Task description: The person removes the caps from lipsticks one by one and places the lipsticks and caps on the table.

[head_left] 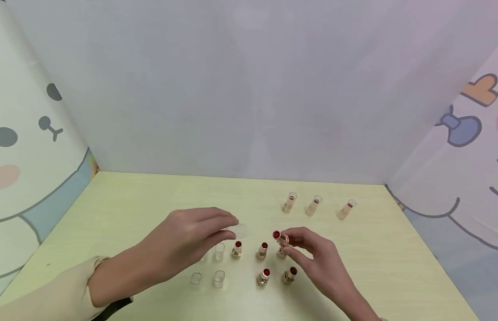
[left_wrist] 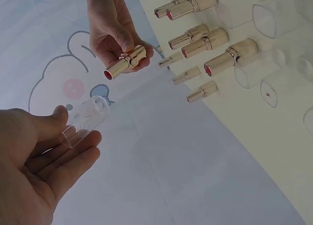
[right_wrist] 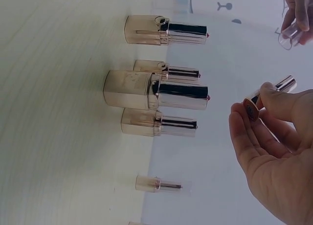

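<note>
My left hand (head_left: 188, 243) pinches a clear lipstick cap (left_wrist: 88, 118) between thumb and fingers, raised over the table. To its right, my right hand (head_left: 319, 258) grips a gold lipstick (left_wrist: 128, 62) by its base, its dark red tip tilted toward the left hand. Cap and lipstick are held apart. Below and between the hands, several uncapped gold lipsticks stand upright, among them a front lipstick (head_left: 263, 277) and a left lipstick (head_left: 237, 250). Loose clear caps stand under and in front of the left hand, including a front cap (head_left: 219, 279).
Three lipsticks with clear caps on, one being the rightmost capped lipstick (head_left: 347, 209), stand in a row at the back right of the pale wooden table (head_left: 152, 191). A plain wall (head_left: 249, 89) rises behind, with cartoon-printed panels (head_left: 24, 133) at both sides.
</note>
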Demonstrator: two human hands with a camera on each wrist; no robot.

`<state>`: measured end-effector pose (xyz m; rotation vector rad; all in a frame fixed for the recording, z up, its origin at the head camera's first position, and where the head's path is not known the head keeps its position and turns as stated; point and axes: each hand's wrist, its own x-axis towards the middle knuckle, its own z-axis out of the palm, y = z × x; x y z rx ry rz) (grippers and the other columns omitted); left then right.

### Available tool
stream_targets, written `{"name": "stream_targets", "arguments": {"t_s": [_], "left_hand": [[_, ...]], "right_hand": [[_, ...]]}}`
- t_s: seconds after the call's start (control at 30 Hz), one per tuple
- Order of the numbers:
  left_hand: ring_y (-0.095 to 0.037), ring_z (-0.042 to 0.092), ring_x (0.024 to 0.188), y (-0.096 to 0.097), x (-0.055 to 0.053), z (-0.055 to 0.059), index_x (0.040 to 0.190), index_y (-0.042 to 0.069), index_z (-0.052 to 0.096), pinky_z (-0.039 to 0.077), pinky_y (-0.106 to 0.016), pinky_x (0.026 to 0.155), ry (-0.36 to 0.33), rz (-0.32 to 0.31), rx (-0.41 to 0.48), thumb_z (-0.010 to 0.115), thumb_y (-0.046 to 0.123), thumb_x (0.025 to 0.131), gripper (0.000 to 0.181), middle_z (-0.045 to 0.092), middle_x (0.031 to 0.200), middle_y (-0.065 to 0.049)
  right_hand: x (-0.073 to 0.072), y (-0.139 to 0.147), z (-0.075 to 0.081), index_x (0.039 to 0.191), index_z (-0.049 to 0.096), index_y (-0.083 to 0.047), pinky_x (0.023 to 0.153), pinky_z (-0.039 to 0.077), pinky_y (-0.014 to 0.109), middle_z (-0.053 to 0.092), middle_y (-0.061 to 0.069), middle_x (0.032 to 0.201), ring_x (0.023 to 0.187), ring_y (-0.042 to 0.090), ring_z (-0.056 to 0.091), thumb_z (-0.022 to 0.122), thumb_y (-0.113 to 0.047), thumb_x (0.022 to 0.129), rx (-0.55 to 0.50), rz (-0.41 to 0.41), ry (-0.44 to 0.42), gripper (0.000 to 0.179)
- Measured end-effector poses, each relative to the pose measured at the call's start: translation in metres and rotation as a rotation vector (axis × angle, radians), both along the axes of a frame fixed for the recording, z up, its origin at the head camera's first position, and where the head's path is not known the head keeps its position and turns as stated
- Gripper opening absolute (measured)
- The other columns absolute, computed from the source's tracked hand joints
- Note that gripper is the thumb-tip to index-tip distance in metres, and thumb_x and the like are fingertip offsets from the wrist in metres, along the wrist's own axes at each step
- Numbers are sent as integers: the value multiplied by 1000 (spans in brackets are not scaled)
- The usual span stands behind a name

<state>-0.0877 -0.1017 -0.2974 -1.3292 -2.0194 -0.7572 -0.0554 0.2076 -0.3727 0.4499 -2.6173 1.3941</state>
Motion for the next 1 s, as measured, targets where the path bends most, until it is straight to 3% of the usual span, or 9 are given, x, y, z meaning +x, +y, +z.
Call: {"name": "stream_targets", "arguments": {"t_s": [0.23, 0.47, 0.53, 0.6, 0.67, 0.77, 1.0], "left_hand": [[-6, 74, 83, -21, 11, -5, 108, 12, 75, 58, -15, 75, 12, 71, -41, 48, 32, 112, 34, 77, 100, 7], [-4, 70, 79, -47, 22, -19, 103, 16, 74, 56, -14, 69, 9, 157, -191, 37, 39, 112, 45, 73, 96, 11], [-3, 69, 78, -54, 24, -25, 101, 17, 73, 55, -13, 68, -6, 170, -233, 40, 39, 112, 41, 72, 95, 12], [-2, 68, 76, -60, 27, -32, 100, 17, 73, 54, -12, 66, -26, 188, -266, 58, 33, 108, 24, 71, 93, 12], [-2, 67, 75, -65, 30, -40, 98, 17, 73, 54, -12, 65, -47, 209, -296, 76, 25, 97, 8, 71, 92, 12], [-3, 67, 73, -69, 33, -52, 96, 17, 74, 54, -14, 63, -71, 236, -339, 91, 15, 75, 27, 70, 90, 11], [1, 50, 62, -76, 34, -76, 83, 20, 64, 47, -16, 55, -108, 272, -444, 95, 13, 69, 34, 59, 77, 14]], "right_hand": [[1, 0, 1, 123, 71, -31, 95, 60, 24, 77, -12, 116, 101, 8, 76, 79, -9, 92, -33, 45, 24, 39], [2, 0, 3, 121, 71, -32, 96, 60, 24, 77, -13, 115, 100, 10, 76, 78, -8, 93, -27, 32, 20, 38], [2, 0, 3, 120, 71, -33, 96, 60, 24, 77, -14, 115, 99, 9, 75, 78, -9, 93, -24, 25, 11, 37], [2, 0, 2, 120, 71, -33, 96, 59, 24, 77, -13, 115, 99, 9, 75, 78, -9, 93, -23, 22, 1, 37], [2, 0, 2, 120, 71, -33, 96, 59, 25, 77, -12, 115, 100, 8, 75, 78, -8, 93, -22, 20, -6, 37], [2, 0, 1, 119, 71, -33, 96, 59, 24, 77, -10, 117, 100, 7, 75, 79, -7, 92, -18, 13, -7, 37], [2, 0, 1, 119, 70, -30, 94, 60, 24, 77, -8, 119, 99, 8, 75, 79, -8, 92, -34, 18, -3, 35]]}}
